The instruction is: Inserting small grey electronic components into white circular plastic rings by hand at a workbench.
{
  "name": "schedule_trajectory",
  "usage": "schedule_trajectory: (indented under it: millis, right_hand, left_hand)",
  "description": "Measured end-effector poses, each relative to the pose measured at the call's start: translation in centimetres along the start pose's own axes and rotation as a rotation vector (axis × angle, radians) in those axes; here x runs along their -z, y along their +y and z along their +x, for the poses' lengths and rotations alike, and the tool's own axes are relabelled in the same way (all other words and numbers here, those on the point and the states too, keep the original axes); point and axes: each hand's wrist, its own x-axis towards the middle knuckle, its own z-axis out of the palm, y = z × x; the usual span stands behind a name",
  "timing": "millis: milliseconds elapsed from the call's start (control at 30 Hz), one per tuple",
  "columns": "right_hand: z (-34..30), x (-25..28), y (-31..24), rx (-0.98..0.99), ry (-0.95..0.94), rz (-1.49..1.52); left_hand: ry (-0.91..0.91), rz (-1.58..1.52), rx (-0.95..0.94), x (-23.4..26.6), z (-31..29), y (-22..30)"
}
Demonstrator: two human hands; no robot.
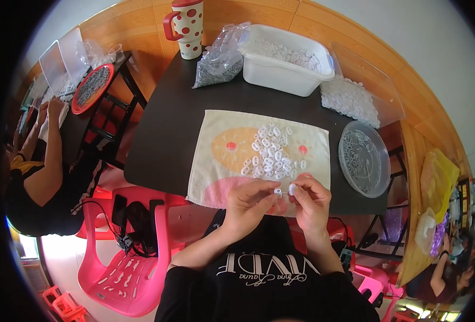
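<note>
Both my hands meet just above the near edge of a patterned cloth [201,166]. Between thumb and forefinger, my left hand [246,208] pinches a small white plastic piece [278,191] with holes in it. A rounded white plastic piece [292,189] is gripped in the fingertips of my right hand [312,206]. Something thin, perhaps a pin, spans the short gap between the two; it is too small to make out. Just beyond my fingers, a loose pile of small white two-holed plastic pieces [269,153] lies on the cloth.
On the dark table [159,121] stand a white tub [283,78] of white parts, a bag of grey parts [218,67], a dotted mug [189,27], a clear bin [355,102] and a round tray of small metal parts [363,158]. Pink chairs [122,279] flank me; other people sit at both sides.
</note>
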Motion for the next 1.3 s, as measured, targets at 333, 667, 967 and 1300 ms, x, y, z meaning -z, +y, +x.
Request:
schedule_trajectory:
  millis: [333,667,967,1300]
  right_hand:
    - [-0.3,-0.9,-0.2,0.105,-0.021,-0.115]
    - [-0.3,-1.0,0.2,0.223,-0.018,-0.293]
    - [-0.5,-1.7,-0.3,0.237,-0.016,-0.297]
    - [-0.6,-1.1,-0.4,0.254,-0.021,-0.338]
  left_hand:
    - [0.016,0.028,0.036,0.1,-0.2,0.0]
    - [0.032,0.065,0.016,-0.1,-0.3,-0.5]
    - [0.052,0.036,0.025,0.0,-0.3,-0.7]
    - [0.011,0.002,0.034,0.2,-0.3,-0.9]
